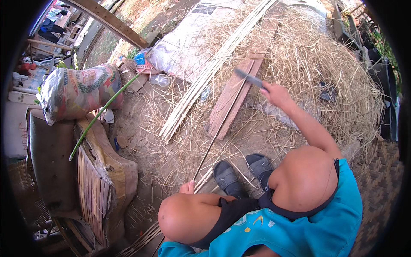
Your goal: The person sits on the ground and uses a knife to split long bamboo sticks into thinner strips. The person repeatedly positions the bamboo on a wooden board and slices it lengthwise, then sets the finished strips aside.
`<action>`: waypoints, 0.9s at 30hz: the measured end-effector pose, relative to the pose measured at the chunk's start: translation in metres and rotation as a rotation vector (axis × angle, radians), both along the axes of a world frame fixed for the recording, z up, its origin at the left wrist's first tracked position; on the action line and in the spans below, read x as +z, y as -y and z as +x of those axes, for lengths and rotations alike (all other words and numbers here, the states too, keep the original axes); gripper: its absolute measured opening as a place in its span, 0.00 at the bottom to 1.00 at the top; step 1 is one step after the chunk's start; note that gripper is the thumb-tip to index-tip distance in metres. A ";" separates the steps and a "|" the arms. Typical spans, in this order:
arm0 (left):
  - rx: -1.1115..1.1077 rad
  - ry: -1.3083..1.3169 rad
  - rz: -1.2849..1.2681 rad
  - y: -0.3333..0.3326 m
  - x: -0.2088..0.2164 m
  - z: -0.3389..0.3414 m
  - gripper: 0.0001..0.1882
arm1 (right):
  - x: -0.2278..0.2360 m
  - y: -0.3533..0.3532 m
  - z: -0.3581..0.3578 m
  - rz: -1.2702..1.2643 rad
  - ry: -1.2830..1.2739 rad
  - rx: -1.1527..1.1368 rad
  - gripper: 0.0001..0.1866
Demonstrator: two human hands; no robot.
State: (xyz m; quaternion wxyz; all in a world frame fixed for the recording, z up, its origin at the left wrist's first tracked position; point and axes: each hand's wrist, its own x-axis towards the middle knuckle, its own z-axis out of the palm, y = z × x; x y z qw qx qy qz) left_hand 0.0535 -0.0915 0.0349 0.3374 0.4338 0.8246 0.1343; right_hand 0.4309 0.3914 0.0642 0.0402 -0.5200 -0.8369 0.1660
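My right hand (277, 95) is closed round the handle of a knife (252, 80) with a broad grey blade. The blade lies over a reddish-brown wooden board (222, 109) on the ground. A long, thin dark strip (208, 148) runs along that board and down toward me. Beside my left knee, my left hand (187, 187) grips the strip's lower part; the knee hides some of this hand. Whether the blade touches the strip or is just above it, I cannot tell.
Pale split strips (195, 96) lie in a long bundle left of the board. Curly shavings (325, 64) are heaped at the right. A green stem (102, 109) leans near a stuffed sack (83, 92) and a worn chair (115, 171). My sandalled feet (229, 179) rest near the board.
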 end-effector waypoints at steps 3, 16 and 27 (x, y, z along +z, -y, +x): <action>0.057 -0.092 0.097 0.037 0.014 0.000 0.25 | 0.007 -0.042 0.042 -0.033 0.004 -0.346 0.21; -0.314 -0.192 0.158 -0.117 -0.007 0.026 0.19 | -0.049 0.082 -0.023 -0.042 -0.222 -0.023 0.22; -0.137 0.096 0.132 -0.130 0.003 0.012 0.23 | -0.008 0.141 -0.085 -0.218 -0.100 0.476 0.23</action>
